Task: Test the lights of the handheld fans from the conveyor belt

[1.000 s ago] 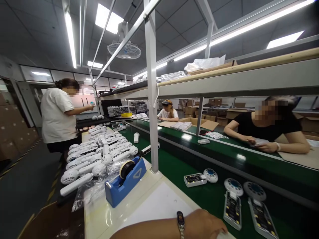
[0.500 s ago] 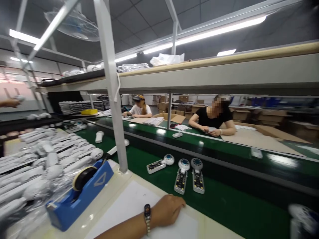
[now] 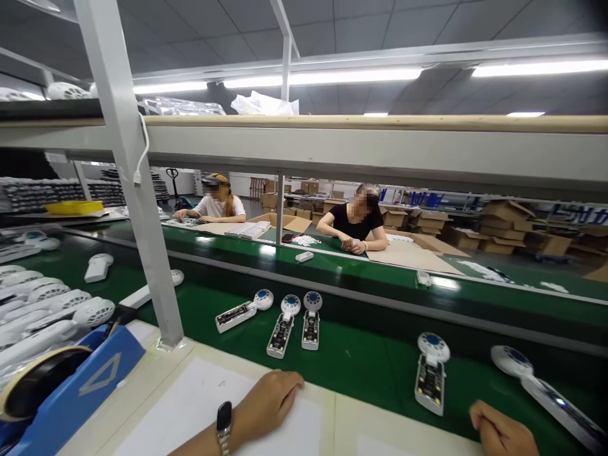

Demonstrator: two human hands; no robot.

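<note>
The right hand (image 3: 504,432), fingers curled, is just left of a fan (image 3: 551,397) on the green belt (image 3: 365,367); the fan's handle slants toward the near right. The left hand (image 3: 268,400), farther away, rests curled over the bench (image 3: 403,423). Cannot tell whether either holds anything.

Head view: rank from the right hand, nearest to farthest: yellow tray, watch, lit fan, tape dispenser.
From the right hand:
1. Lit fan: close by, on its right.
2. Watch: off to its left.
3. Tape dispenser: farther left, near the lower-left corner.
4. Yellow tray: far left, well back.
</note>
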